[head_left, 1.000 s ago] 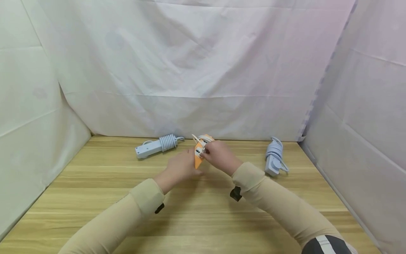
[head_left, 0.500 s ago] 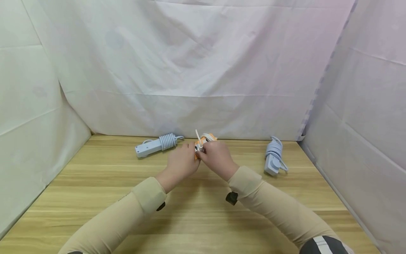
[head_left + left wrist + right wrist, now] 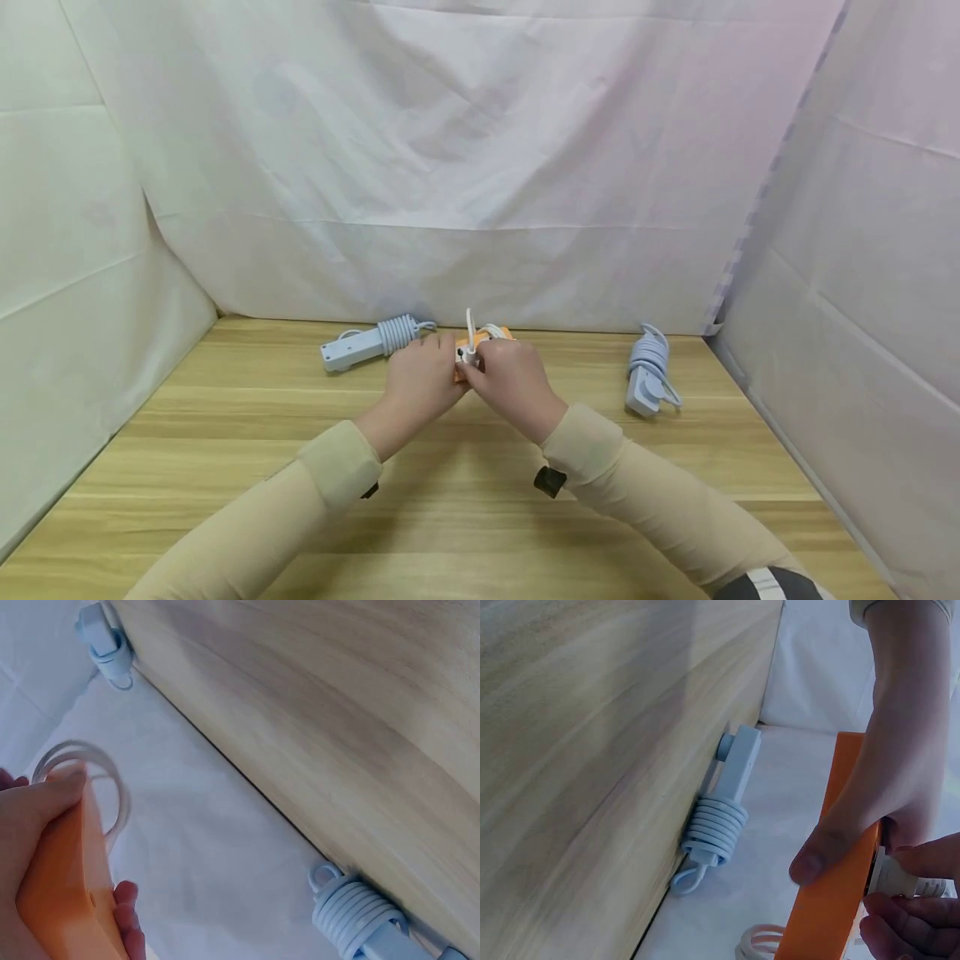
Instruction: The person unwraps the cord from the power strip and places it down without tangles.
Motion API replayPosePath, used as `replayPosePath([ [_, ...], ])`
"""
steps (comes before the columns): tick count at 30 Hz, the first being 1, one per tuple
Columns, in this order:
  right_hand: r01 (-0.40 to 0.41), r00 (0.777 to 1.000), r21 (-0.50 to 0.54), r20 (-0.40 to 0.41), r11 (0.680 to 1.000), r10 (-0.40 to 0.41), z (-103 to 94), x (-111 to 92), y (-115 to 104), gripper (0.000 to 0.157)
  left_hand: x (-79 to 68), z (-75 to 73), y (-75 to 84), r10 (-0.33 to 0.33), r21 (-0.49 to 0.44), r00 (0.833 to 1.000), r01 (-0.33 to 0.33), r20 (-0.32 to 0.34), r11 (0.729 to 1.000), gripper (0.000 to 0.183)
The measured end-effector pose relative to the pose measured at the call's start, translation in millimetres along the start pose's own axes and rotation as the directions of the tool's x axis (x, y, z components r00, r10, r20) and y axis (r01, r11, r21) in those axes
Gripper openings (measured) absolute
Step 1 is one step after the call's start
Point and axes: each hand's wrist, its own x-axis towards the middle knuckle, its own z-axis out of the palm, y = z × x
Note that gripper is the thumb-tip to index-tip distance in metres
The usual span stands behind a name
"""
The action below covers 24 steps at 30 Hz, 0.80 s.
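Between both hands, above the table's far middle, is an orange power strip (image 3: 504, 334) with a white socket face. My left hand (image 3: 420, 373) grips its orange body (image 3: 56, 889), thumb on one side and fingertips on the other in the left wrist view. The right hand (image 3: 516, 385) pinches a white plug (image 3: 897, 877) between thumb and fingers. That plug is against the socket face; how deep its pins sit is hidden. Its white cord (image 3: 470, 323) rises upright from the plug, and more white cord (image 3: 124, 802) loops beyond the strip's end.
A light blue power strip (image 3: 356, 347) with its cord wound round it lies at the back left, close to my left hand. A second wound light blue one (image 3: 647, 375) lies at the right. White cloth (image 3: 480, 167) hangs behind the wooden table (image 3: 465, 517).
The orange strip has turned from steeply slanted to more level. The plug's cord has swung from leaning left to upright. My hands have drawn closer, and the left covers more of the strip.
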Motion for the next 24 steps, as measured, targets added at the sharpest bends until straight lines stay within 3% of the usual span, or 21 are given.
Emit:
replayPosePath([
  [5,0.008,1.000,0.045,0.003,0.999,-0.008,-4.7,-5,-1,0.028,-4.4,-8.0,-3.3,0.072,0.004,0.994,-0.072,-0.077,0.997,0.063],
  [14,0.080,0.997,0.066,-0.003,0.995,-0.080,-14.0,-12,-2,0.022,-10.3,-17.3,-7.8,0.164,0.010,0.970,-0.165,-0.181,0.986,0.063],
  [19,0.179,0.982,0.062,-0.065,0.982,-0.175,-21.5,-18,-2,0.014,-12.9,-24.0,-9.6,0.167,-0.010,0.976,-0.170,-0.139,0.985,0.061],
  [24,0.292,0.949,-0.017,-0.120,0.956,-0.292,-33.5,-22,-3,0.020,-15.5,-32.4,-11.8,0.159,-0.022,0.983,-0.161,-0.096,0.987,0.061],
])
